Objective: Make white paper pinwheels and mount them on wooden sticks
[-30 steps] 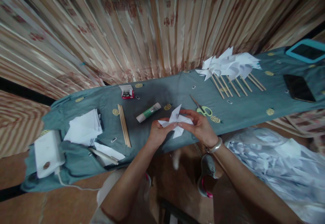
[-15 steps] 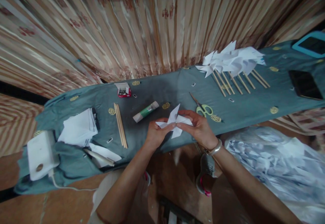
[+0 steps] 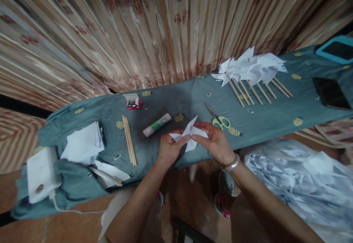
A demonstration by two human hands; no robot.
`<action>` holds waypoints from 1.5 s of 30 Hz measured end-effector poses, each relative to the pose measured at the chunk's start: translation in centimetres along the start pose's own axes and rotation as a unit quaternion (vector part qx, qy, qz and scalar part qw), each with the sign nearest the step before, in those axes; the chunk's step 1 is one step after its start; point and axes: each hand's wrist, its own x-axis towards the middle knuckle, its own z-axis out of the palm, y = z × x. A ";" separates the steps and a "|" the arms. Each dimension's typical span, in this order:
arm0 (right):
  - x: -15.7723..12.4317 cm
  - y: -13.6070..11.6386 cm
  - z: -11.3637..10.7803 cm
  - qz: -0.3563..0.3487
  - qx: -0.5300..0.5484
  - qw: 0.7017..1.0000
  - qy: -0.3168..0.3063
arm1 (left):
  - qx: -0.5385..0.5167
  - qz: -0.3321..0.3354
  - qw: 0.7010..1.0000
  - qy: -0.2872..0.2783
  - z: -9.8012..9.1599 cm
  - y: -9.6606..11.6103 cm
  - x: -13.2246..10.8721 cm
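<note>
Between my two hands is a white paper pinwheel (image 3: pixel 189 129) with a small pin at its centre. My left hand (image 3: pixel 171 148) pinches its left side, the thumb near the centre. From the right, my right hand (image 3: pixel 217 143) grips it, thumb at the pin and fingers behind the paper. Green-handled scissors (image 3: pixel 220 121) lie just beyond my right hand. A green and white glue stick (image 3: pixel 157 124) rests beyond my left hand. Further left are several wooden sticks (image 3: pixel 129 140) and a small red box (image 3: pixel 133 102) of metal pins, its lid up.
Finished pinwheels (image 3: pixel 250 68) on sticks lie at the back right, near a dark phone (image 3: pixel 331 93) and a blue-framed device (image 3: pixel 338 50). Paper sheets (image 3: pixel 84 142) and a white power bank (image 3: pixel 42 175) with a cable occupy the left. A clear bag (image 3: pixel 298 184) of paper stands right.
Both hands keep their hold on the pinwheel and have hardly moved. The view has shifted slightly; nothing on the table has been moved.
</note>
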 end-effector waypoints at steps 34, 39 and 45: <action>0.2 0.8 -0.5 0.001 -0.010 1.000 0.008 | 0.098 0.062 0.993 -0.021 -0.1 0.0 0.3; 0.1 0.7 -0.4 -0.003 -0.011 1.000 0.006 | 0.100 0.061 0.993 -0.020 0.0 0.0 0.2; 0.1 1.0 -0.5 -0.021 -0.018 1.000 0.011 | 0.096 0.072 0.993 -0.020 0.0 -0.2 0.3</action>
